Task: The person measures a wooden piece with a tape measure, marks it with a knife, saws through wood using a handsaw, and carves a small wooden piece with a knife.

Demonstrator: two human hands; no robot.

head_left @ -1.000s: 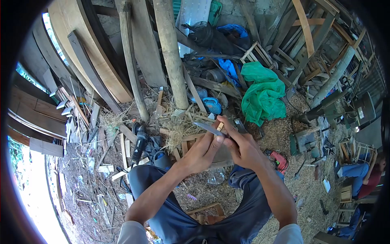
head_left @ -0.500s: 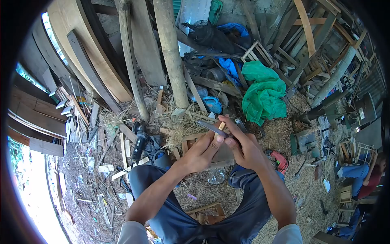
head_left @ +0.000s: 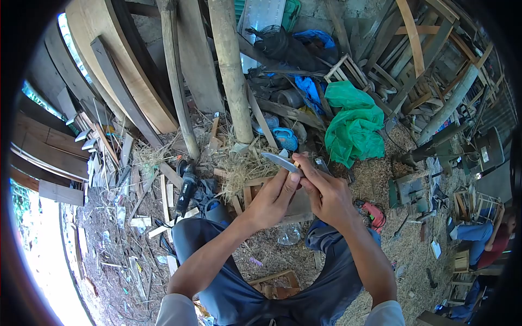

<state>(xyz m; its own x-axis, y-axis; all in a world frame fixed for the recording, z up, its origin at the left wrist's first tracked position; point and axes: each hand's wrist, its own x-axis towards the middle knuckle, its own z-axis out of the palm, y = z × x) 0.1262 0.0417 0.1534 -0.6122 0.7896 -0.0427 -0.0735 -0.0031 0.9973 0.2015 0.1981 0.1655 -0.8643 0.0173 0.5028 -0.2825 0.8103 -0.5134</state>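
Observation:
A knife [head_left: 280, 161] points its pale, curved blade up and to the left in front of me. My right hand [head_left: 333, 200] is closed around its handle, which the fingers hide. A small light-coloured piece of wood [head_left: 296, 163] shows between my hands, crossed by the blade. My left hand [head_left: 272, 201] is closed on the wood from below, its thumb against the blade. Most of the wood is covered by fingers, and my right index finger lies at its upper end.
On the ground to the left lies a black angle grinder [head_left: 186, 187]; a red power tool [head_left: 373, 215] lies on the right. A green plastic bag [head_left: 353, 125] and bamboo post [head_left: 231, 70] stand ahead. Another person [head_left: 489, 239] sits far right. Wood scraps and shavings cover the floor.
The blade has shifted slightly up and left and turned, so its flat side shows brighter. Less of the wood piece is visible between my fingers.

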